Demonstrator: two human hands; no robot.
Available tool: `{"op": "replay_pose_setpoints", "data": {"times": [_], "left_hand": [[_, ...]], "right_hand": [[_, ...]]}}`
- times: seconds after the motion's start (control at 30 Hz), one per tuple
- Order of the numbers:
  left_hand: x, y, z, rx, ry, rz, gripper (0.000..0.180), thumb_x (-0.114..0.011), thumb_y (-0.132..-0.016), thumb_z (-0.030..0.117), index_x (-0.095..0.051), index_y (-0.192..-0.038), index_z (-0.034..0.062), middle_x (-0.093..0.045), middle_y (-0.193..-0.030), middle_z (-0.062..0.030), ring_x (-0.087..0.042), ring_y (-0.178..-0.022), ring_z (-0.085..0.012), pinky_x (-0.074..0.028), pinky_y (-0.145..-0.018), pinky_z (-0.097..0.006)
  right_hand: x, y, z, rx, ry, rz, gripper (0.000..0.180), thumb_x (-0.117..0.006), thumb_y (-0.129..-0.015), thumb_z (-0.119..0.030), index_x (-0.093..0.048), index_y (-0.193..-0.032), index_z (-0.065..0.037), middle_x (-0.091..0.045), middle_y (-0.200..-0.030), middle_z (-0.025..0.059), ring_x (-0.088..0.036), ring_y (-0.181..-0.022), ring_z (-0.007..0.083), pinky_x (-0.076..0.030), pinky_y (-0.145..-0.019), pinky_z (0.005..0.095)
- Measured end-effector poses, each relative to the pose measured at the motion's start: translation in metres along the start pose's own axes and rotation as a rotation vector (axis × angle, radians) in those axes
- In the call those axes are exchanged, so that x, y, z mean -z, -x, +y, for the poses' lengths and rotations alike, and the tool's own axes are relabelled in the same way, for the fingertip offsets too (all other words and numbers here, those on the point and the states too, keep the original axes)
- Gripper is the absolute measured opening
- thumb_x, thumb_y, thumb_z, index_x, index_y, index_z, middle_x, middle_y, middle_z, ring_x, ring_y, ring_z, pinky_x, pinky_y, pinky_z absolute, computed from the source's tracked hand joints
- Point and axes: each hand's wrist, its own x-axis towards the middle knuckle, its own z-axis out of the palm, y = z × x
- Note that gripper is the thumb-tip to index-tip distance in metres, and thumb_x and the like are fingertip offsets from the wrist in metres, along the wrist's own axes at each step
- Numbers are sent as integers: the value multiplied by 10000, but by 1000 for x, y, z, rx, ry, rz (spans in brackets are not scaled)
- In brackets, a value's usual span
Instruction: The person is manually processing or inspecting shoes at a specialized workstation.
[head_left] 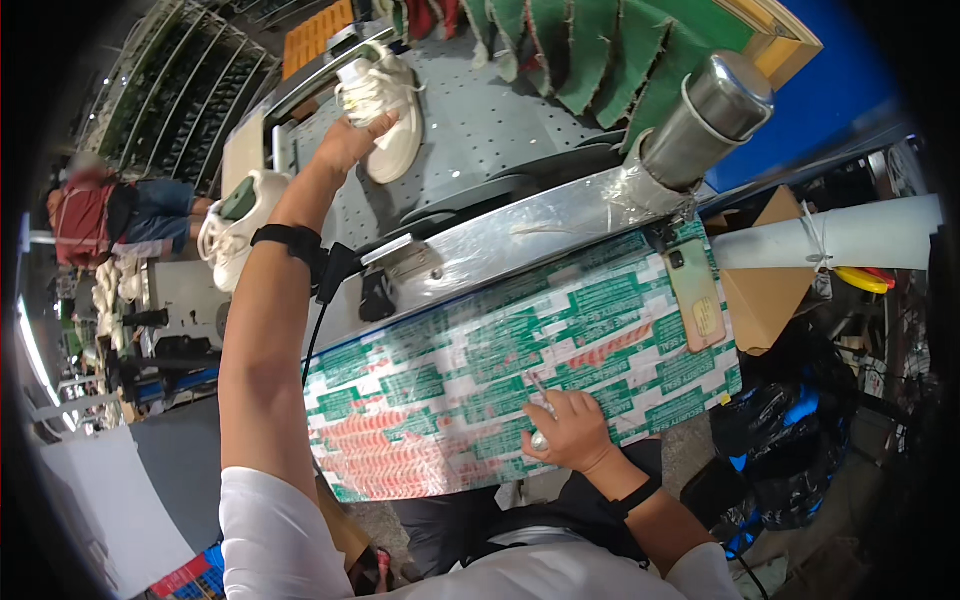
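Observation:
My left hand (352, 140) reaches far forward and grips a cream-white sneaker (385, 108) lying on the grey perforated conveyor surface (480, 120). A black band sits on that wrist. My right hand (562, 428) rests on the green, red and white printed tabletop (440, 390) near its front edge, fingers curled around a thin silvery pen-like tool (538, 392). A second cream sneaker with a green tongue (238, 225) lies to the left of my forearm.
A metal cylinder (705, 120) rises at the table's right end, with green fabric pieces (590, 45) hanging behind it. A phone in a tan case (695, 293) lies on the table. Cardboard (765, 290), white rolls (850, 235) and black bags (800, 420) crowd the right. A seated person (100, 215) is at far left.

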Motion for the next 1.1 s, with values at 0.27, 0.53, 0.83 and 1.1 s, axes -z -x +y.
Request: {"op": "replay_pose_setpoints", "data": {"times": [0.27,0.53,0.83,1.1], "left_hand": [[13,25,0,85,263,83,673,-870,-963,510,-770,-1325,-49,-830,-1159,-133,-800,-971,-199,-621,-823,-345],[29,286,-9,-104,467,104,616,-826,-1023,323,-630,-1469,-55,-775,-1280,-131,-757,-1072,-174,-614,-928,-337],[-161,520,-98,14,-120,481,1013,-958,-851,356,-461,-1615,-84,-700,-1428,-272,-707,-1318,-370,-552,-1120,-433],[-135,528,-125,25,240,40,782,-860,-1002,407,-552,-1550,-57,-782,-1321,-209,-811,-1038,-286,-636,-924,-411]], "right_hand": [[-1,-2,-2,7,-6,41,381,-839,-798,-371,-798,-1120,-172,-675,-1106,87,-672,-972,289,-548,-874,420],[-6,11,0,20,-66,86,357,-822,-814,-338,-770,-1104,-136,-638,-1039,127,-657,-983,343,-546,-891,457],[1,4,-3,-43,-187,188,599,-854,-847,-315,-710,-1369,-58,-663,-1156,167,-656,-1083,401,-558,-959,515],[37,52,-47,-532,-772,50,800,-809,-947,-209,-485,-1606,110,-731,-1244,224,-733,-1107,336,-578,-981,453]]}}
